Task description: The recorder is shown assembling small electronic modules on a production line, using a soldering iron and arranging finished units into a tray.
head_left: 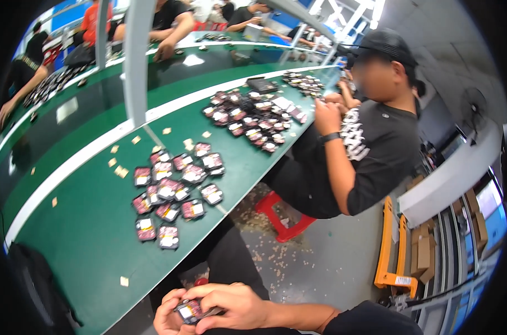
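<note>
Two hands [243, 303], black case [188, 311], face-up; long axis unclear

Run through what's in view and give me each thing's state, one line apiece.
Left hand: closed around the held item
Right hand: closed on the held item
Held item: between both hands, printed face showing
Nearer item pile: loosely spread, some stacked
Farther item pile: heaped more densely
Green table: scattered with pale scraps
Red stool: upright, partly hidden

The held pack [190, 311] looks plastic, the green tabletop [91, 223] smooth, the boxes [424, 252] matt cardboard
</note>
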Demonstrator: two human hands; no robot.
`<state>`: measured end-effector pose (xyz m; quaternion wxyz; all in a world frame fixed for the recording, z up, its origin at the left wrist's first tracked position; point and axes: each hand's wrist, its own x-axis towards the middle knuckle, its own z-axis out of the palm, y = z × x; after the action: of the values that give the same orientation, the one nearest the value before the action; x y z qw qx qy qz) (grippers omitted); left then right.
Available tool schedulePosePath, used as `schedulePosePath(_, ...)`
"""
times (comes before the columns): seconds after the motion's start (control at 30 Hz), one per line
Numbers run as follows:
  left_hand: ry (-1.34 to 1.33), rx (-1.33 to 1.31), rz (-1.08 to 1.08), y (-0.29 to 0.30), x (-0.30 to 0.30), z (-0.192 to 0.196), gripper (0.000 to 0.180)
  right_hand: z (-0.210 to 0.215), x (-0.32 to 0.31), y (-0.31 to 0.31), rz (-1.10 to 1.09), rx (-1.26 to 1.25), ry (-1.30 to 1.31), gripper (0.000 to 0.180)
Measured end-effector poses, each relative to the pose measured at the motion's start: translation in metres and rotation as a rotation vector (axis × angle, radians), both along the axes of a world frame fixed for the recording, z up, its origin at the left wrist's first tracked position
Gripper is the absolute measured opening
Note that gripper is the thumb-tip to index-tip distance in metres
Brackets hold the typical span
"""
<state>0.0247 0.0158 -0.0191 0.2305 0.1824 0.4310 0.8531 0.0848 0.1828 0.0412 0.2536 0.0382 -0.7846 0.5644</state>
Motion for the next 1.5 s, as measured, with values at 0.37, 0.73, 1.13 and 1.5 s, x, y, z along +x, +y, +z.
schedulePosePath(0.37,-0.156,0.043,-0.062,-0.013,0.012,0.019,0.076,0.019,0.025,-0.021,-0.042,0.174,-0.110,0.048)
schedulePosePath(0.73,-0.109,0.196,-0.115,-0.018,0.024,0.024,0.066,0.023,0.059,-0.025,-0.134,0.175,-0.097,0.048)
schedulePosePath(1.13,-0.050,0.260,-0.210,-0.015,0.029,0.035,0.060,0.027,0.078,-0.029,-0.149,0.199,-0.081,0.039)
schedulePosePath(1.5,-0.032,0.205,-0.181,-0.005,0.038,0.050,0.056,0.035,0.093,-0.022,-0.284,0.160,0.063,0.020)
